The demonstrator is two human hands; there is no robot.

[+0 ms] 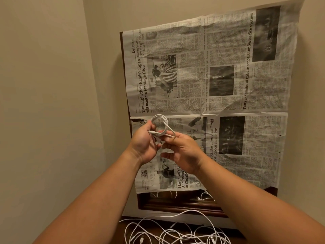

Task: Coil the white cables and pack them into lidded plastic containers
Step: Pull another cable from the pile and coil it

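Observation:
A white cable (159,121) is wound into a small round coil, held up in front of me at chest height. My left hand (146,143) pinches the bottom of the coil together with one plug end. My right hand (182,152) grips the cable's loose tail and its other plug between thumb and fingers, just right of the coil. A tangle of several loose white cables (175,233) lies on the dark wooden surface below my forearms. No plastic container shows in this view.
A newspaper sheet (219,85) covers a dark-framed mirror (175,205) leaning on the beige wall behind my hands. The uncovered strip of mirror reflects more cables. The room corner lies to the left.

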